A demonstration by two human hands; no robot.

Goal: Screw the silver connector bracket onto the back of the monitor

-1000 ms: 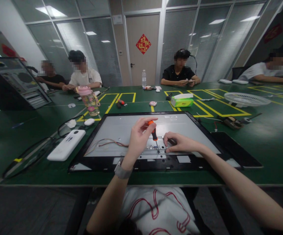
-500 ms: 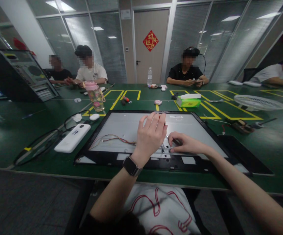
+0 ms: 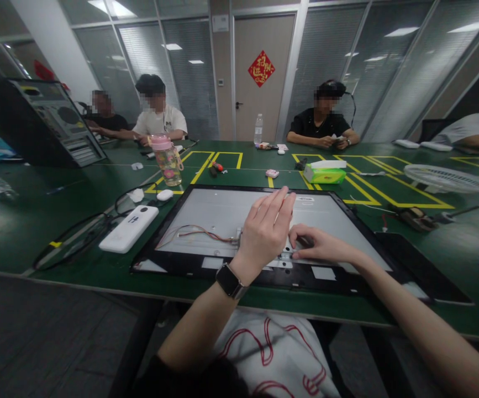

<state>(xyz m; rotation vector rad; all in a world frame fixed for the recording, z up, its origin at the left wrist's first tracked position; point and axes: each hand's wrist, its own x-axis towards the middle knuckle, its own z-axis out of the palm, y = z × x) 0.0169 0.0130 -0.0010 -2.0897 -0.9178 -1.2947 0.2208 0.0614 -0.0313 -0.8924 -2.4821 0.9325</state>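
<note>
A flat display panel [image 3: 206, 204] with a black frame and grey metal back lies on the table before me. My left hand [image 3: 266, 229], a watch on its wrist, is over the panel's middle. Its fingers are long and pressed together around something the hand hides. Beside it, my right hand [image 3: 320, 245] rests low on the panel. Its curled thumb and forefinger touch the edge of a small metal bracket [image 3: 280, 263] with dark holes. Thin coloured wires [image 3: 198, 228] run leftward from the bracket area.
Left of the panel lie a white power bank [image 3: 129, 229] and black cables [image 3: 73, 246]. A pink-lidded bottle [image 3: 168, 163] and a computer case [image 3: 52, 124] stand farther back. A green tissue pack [image 3: 325, 174], a racket-like white item [image 3: 448, 178] and a dark flat panel [image 3: 424, 265] are rightward. Several people sit across.
The view has shifted slightly, so the scene sits a little farther right. My left hand has tilted rightward and its fingers have straightened. My right hand keeps its place at the bracket.
</note>
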